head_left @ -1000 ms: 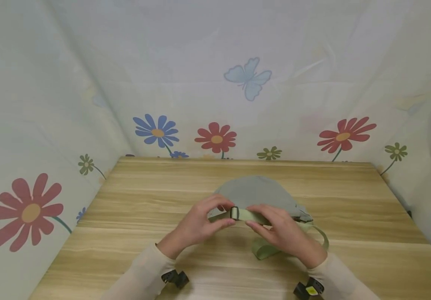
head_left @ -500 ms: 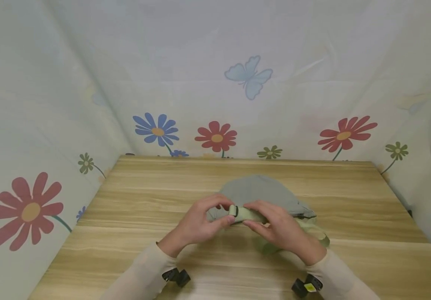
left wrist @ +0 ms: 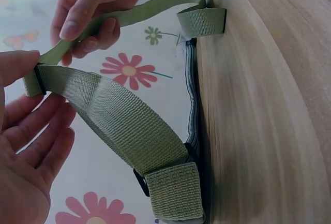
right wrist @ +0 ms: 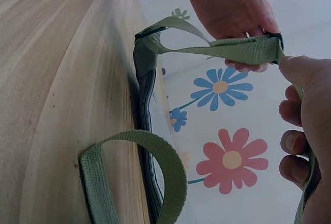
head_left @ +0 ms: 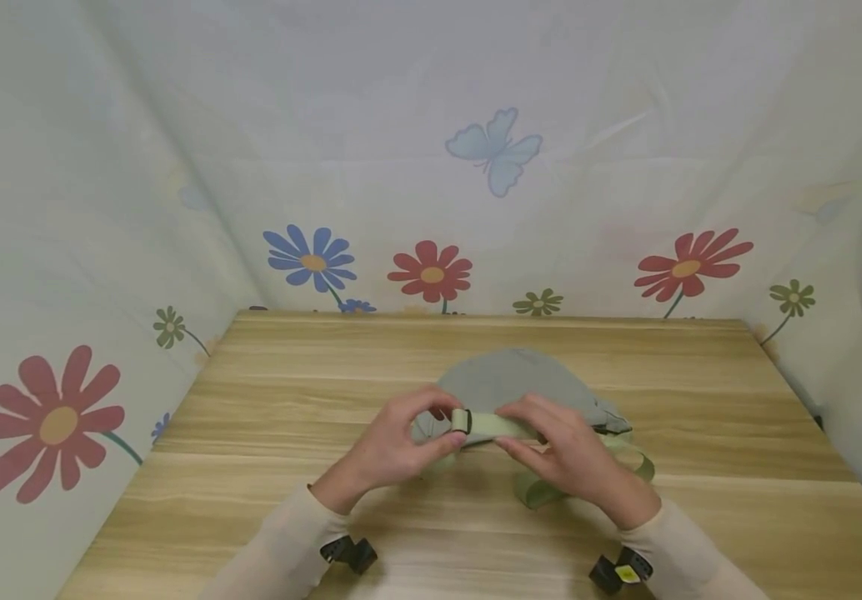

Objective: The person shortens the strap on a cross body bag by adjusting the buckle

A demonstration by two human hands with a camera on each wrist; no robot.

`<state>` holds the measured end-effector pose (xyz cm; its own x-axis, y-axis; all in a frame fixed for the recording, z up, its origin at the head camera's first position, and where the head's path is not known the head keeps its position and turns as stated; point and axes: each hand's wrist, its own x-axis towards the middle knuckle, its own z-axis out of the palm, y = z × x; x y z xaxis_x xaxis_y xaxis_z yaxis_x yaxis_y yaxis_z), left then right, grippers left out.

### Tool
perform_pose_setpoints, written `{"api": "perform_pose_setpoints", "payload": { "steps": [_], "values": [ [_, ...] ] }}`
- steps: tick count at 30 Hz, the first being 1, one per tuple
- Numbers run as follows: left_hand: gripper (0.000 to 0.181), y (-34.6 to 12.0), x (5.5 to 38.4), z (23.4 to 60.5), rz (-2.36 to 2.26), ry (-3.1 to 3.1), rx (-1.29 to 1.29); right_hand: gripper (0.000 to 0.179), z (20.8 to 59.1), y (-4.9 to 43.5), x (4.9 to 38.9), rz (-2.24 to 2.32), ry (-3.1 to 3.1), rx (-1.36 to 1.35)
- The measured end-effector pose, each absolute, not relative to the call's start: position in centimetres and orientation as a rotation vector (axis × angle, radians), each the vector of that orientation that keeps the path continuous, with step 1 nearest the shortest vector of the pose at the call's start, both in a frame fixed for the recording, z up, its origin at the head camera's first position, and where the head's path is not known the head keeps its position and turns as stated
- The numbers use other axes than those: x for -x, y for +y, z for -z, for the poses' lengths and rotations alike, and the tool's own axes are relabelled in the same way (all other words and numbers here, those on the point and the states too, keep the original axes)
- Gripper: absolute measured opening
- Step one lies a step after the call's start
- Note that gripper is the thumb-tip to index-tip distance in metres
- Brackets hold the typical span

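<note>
A grey half-round waist bag (head_left: 521, 379) lies on the table, its zipped edge toward me. My left hand (head_left: 397, 437) pinches the black strap slider (left wrist: 41, 78) between thumb and fingertips. Green webbing doubles through that slider, leaving a short folded loop at its left. My right hand (head_left: 569, 450) pinches the green strap (head_left: 502, 426) just right of the slider, thumb below and fingers above. In the left wrist view, the doubled webbing runs down to a black fitting (left wrist: 140, 181) at one end of the bag. The right hand hides part of the strap.
The strap's slack loop (right wrist: 176, 177) lies on the wooden table (head_left: 311, 367), right of centre below the bag. A flower-printed white curtain (head_left: 371, 192) stands behind the table and along both sides. Each wrist wears a small black camera (head_left: 348, 553).
Both hands lifted the strap slightly and turned its flat face upward. The slider shifted a little left with my left hand. My right hand slid slightly right, showing more webbing between the hands.
</note>
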<state>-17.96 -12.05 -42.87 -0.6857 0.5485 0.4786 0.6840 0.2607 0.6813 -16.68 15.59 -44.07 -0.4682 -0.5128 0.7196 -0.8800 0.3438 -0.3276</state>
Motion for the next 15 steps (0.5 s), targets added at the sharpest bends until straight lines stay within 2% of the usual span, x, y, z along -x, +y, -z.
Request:
{"api": "perform_pose_setpoints", "payload": {
  "steps": [7,15],
  "values": [
    [0.026,-11.9,17.9,42.7,1.345,-2.406,1.208,0.025,43.6,15.0,16.7,-0.944,-2.102,-1.243],
    [0.024,-11.4,17.9,42.7,1.307,-2.416,1.262,0.027,43.3,14.3,16.8,-0.898,-2.088,-1.309]
  ]
}}
